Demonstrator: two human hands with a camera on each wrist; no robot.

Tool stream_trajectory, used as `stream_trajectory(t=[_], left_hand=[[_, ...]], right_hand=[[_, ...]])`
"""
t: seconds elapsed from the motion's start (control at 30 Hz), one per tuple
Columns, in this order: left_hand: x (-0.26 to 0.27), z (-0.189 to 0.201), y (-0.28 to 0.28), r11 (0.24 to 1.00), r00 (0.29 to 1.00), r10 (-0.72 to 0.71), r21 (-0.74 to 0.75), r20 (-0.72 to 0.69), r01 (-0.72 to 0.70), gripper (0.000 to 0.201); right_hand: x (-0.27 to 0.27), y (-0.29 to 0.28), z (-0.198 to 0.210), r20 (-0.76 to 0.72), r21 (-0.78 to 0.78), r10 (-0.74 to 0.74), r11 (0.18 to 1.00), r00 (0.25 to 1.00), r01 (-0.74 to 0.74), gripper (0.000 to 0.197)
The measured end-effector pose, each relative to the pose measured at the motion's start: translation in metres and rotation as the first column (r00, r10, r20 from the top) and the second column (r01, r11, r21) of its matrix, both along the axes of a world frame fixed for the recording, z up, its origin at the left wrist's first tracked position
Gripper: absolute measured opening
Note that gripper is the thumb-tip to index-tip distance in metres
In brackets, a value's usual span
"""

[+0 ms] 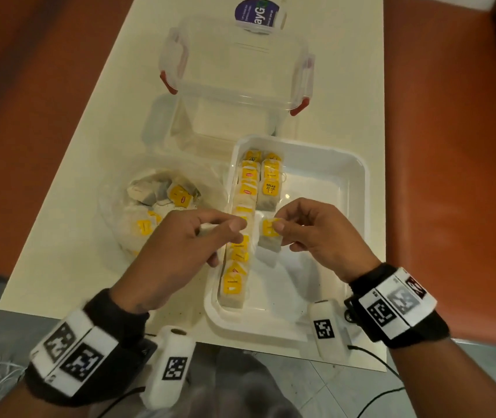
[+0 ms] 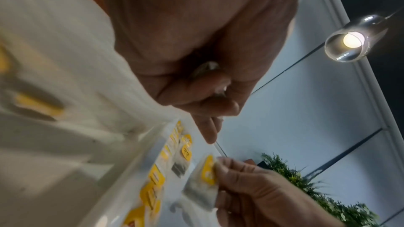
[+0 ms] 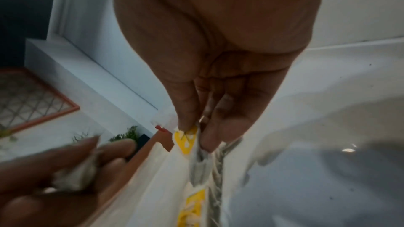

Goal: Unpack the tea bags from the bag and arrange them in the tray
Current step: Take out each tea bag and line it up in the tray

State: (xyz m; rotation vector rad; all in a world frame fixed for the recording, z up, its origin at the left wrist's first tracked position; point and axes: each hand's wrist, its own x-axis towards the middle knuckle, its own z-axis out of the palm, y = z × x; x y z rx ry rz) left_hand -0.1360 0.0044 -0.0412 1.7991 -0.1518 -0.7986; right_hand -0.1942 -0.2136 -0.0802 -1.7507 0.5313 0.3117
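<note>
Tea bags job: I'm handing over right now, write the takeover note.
Right hand: pinches a tea bag by its yellow tag, held above the white tray.
Left hand: fingers grip another, pale tea bag at the tray's left edge.
Done: one long row along the tray's left side, plus a short second row started at the far end.
Left: place both held bags, then empty the clear bag left of the tray; it holds many more.

Perhaps a café or lounge, cream table (image 1: 95,122), pendant lamp (image 2: 349,40), wall plants (image 2: 306,187)
</note>
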Motion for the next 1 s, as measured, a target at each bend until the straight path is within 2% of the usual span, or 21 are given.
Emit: stream_trajectory(t=[0.1, 0.33, 0.5, 0.7, 0.83, 1.0], left_hand=[[-0.003, 0.006, 0.016, 1.000, 0.998, 0.004, -0.007, -0.055, -0.005, 0.029], [-0.012, 0.008, 0.030, 0.998, 0.991, 0.059, 0.002, -0.122, -0.059, 0.034], [-0.013, 0.004, 0.029, 0.995, 0.973, 0.093, -0.006, -0.212, -0.097, 0.026], [-0.012, 0.002, 0.027, 0.992, 0.947, 0.085, -0.060, -0.308, -0.109, 0.034], [-0.010, 0.002, 0.021, 0.989, 0.943, 0.064, -0.105, -0.327, -0.103, 0.031], [-0.007, 0.001, 0.015, 0.991, 0.961, 0.013, -0.126, -0.277, -0.050, 0.037]], right_hand=[[0.013, 0.000, -0.014, -0.032, -0.063, 0.014, 0.998, 0.999, -0.016, 0.005], [0.041, -0.005, -0.032, -0.029, -0.160, -0.031, 0.987, 0.999, 0.025, 0.010], [0.050, -0.010, -0.040, -0.014, -0.259, -0.043, 0.965, 0.999, 0.038, 0.010], [0.054, -0.013, -0.042, -0.017, -0.283, -0.069, 0.957, 0.997, 0.062, 0.009], [0.055, -0.013, -0.042, -0.017, -0.250, -0.110, 0.963, 0.994, 0.102, 0.011], [0.051, -0.013, -0.033, 0.023, -0.275, -0.151, 0.949, 0.988, 0.152, 0.012]])
